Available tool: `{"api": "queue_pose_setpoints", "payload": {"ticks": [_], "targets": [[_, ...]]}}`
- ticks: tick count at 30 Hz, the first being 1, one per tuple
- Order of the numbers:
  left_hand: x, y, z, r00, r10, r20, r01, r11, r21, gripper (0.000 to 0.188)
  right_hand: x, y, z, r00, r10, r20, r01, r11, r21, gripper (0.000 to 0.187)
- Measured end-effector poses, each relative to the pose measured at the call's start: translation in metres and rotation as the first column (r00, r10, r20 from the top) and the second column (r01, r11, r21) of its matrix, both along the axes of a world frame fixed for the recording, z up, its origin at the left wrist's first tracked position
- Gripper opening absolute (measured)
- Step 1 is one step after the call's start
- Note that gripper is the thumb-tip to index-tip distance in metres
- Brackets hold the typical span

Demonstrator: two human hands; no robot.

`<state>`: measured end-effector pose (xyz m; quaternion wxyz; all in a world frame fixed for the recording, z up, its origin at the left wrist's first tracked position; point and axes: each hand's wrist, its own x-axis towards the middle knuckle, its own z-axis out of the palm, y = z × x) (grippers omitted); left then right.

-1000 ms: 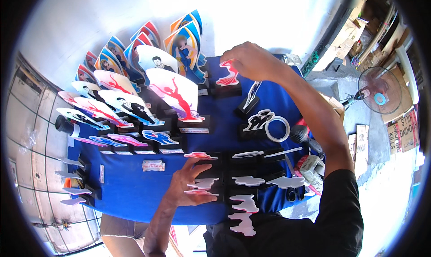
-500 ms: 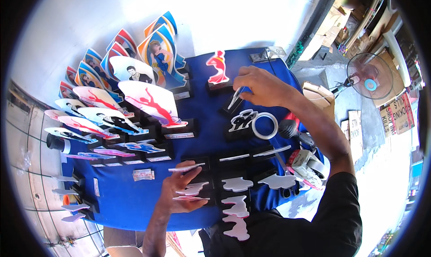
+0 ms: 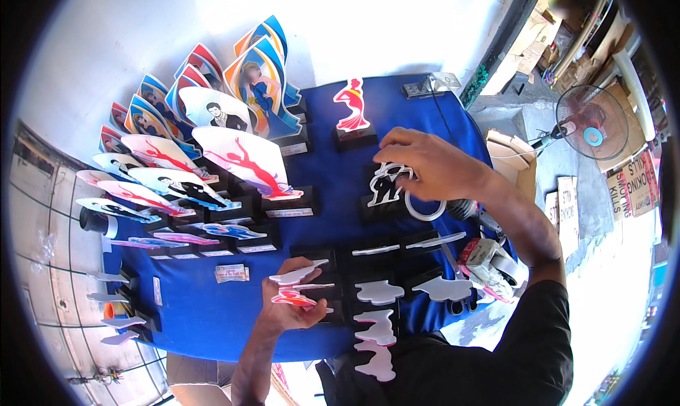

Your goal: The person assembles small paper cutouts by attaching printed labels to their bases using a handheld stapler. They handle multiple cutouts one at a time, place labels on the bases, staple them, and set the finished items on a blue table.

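Observation:
My left hand [image 3: 280, 303] is at the near middle of the blue-covered table, fingers and thumb curled around a red-and-white cutout trophy [image 3: 293, 299]. Just beyond it, a white cutout [image 3: 297, 272] touches or nearly touches my fingers. My right hand [image 3: 432, 164] reaches over the table's right side, fingers bent down at the top of a black-and-white cutout trophy [image 3: 384, 189] on a black base. Its fingertips are partly hidden against the cutout. Beside that hand lies a white ring-shaped roll [image 3: 427, 215]. A red dancer cutout [image 3: 352, 107] stands upright beyond.
Several printed trophies [image 3: 244, 161] crowd the left side. Rows of white-backed cutouts [image 3: 380, 292] stand near my body. A wrapped bundle [image 3: 476, 256] sits at the right edge, and a power outlet box [image 3: 444, 82] at the far corner. A fan [image 3: 591, 126] stands beyond the table.
My right hand has moved nearer, from a small cutout on a black base to the black-and-white trophy. My left hand has closed in, and the red cutout there shows more of its face.

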<state>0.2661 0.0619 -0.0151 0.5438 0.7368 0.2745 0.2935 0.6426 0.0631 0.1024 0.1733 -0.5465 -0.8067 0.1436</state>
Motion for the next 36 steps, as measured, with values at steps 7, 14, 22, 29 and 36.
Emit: {"api": "queue_pose_setpoints", "payload": {"ticks": [7, 14, 22, 29, 36], "targets": [[-0.006, -0.002, -0.01, 0.988, 0.075, 0.138, -0.099, 0.98, 0.175, 0.059, 0.052, 0.025, 0.02, 0.981, -0.193, -0.027, 0.194, 0.977, 0.083, 0.018], [-0.01, -0.001, 0.0, 0.999, 0.044, 0.01, -0.043, 0.995, -0.085, 0.063, 0.091, 0.059, 0.009, 0.935, -0.339, 0.105, 0.321, 0.934, 0.154, 0.02], [-0.012, -0.005, -0.009, 0.997, 0.073, -0.014, -0.072, 0.995, 0.066, 0.058, 0.076, 0.0, -0.061, 0.82, -0.543, -0.181, 0.521, 0.576, 0.63, 0.023], [-0.012, -0.001, 0.005, 0.995, 0.103, -0.016, -0.099, 0.982, 0.163, 0.041, 0.076, -0.033, -0.131, 0.856, -0.408, 0.318, 0.467, 0.874, -0.136, 0.029], [-0.021, 0.004, 0.05, 0.974, 0.224, -0.026, -0.186, 0.864, 0.468, 0.024, 0.155, -0.045, -0.101, 0.5, -0.853, -0.147, 0.864, 0.479, 0.158, 0.027]]}}
